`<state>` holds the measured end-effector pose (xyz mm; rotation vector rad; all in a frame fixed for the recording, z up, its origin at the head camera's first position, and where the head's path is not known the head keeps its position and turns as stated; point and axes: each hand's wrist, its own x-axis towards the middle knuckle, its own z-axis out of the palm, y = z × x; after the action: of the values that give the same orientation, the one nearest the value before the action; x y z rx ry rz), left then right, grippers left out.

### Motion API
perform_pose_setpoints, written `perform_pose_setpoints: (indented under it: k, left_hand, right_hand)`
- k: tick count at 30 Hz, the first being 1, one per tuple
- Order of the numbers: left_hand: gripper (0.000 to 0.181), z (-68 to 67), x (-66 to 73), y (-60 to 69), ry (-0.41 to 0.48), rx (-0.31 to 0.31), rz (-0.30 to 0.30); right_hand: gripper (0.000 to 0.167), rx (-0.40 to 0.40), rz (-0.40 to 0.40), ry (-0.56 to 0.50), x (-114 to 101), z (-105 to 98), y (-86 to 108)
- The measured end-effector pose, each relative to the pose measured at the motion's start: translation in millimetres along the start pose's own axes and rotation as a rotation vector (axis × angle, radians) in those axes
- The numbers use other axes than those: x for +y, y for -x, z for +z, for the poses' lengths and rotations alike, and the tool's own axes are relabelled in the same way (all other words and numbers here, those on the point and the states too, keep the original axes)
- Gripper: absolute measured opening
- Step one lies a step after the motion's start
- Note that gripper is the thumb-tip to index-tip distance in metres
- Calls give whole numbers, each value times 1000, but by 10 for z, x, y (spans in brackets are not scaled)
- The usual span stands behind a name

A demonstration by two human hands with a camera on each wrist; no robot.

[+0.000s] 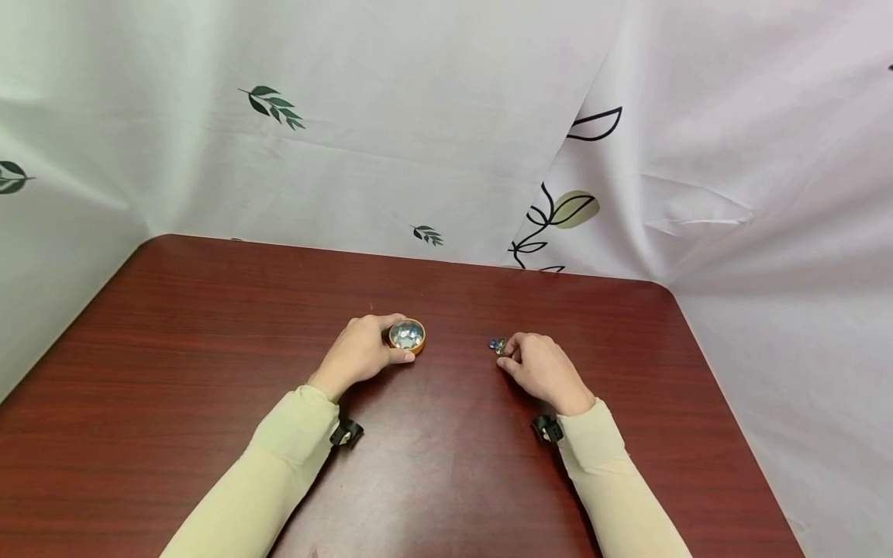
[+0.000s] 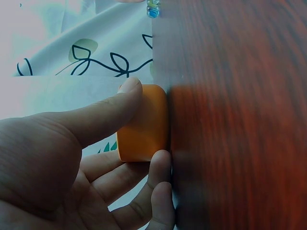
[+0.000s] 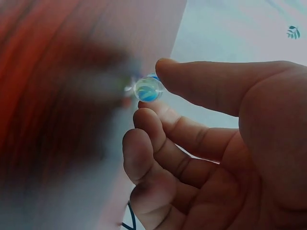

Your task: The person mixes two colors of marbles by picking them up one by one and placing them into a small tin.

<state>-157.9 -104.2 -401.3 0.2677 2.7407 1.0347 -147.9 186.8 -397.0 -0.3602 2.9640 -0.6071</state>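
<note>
head: sleeves (image 1: 244,488) cut off below; marbles (image 1: 498,346) too small to count | right wrist: tabletop (image 3: 33,62) blurred

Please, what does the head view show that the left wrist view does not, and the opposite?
Only the head view shows the shiny top of the orange object, both sleeves and the back of the right hand. Only the left wrist view shows the palm side of the left hand. Both show that hand holding the orange object, the glassy beads, the reddish table and the printed cloth.
</note>
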Motion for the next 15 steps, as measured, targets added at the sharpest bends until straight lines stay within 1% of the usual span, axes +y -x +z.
perform_pose_setpoints:
  k: [5, 15]
  left_hand:
    - [63, 5, -2, -2, 4, 1, 6]
    - [63, -1, -3, -6, -2, 4, 8]
  right_hand:
    - [12, -10, 14, 3, 18, 31, -2]
    - [12, -4, 7, 1, 19, 25, -5]
